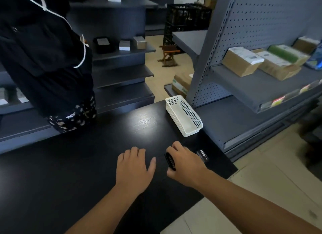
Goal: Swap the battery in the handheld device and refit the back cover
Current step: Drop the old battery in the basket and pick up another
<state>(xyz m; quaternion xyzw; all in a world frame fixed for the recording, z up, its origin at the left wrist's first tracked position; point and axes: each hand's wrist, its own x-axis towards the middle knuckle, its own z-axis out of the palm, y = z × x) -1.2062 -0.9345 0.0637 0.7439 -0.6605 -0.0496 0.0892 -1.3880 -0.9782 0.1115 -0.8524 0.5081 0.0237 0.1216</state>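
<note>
On the black table (87, 172) my right hand (187, 161) is curled over a black handheld device (170, 161), of which only the left edge with a row of markings shows. Just right of that hand lies a small flat black battery (202, 155) with a label. My left hand (135, 165) rests flat on the table, palm down, fingers slightly spread, holding nothing, a short gap left of the device. No back cover can be made out.
A white perforated plastic basket (183, 115) stands at the table's far right edge. Another person in dark clothes (45, 59) stands at the table's far left. Grey shelving with cardboard boxes (242, 61) runs along the right; a tiled floor lies beyond the table's right edge.
</note>
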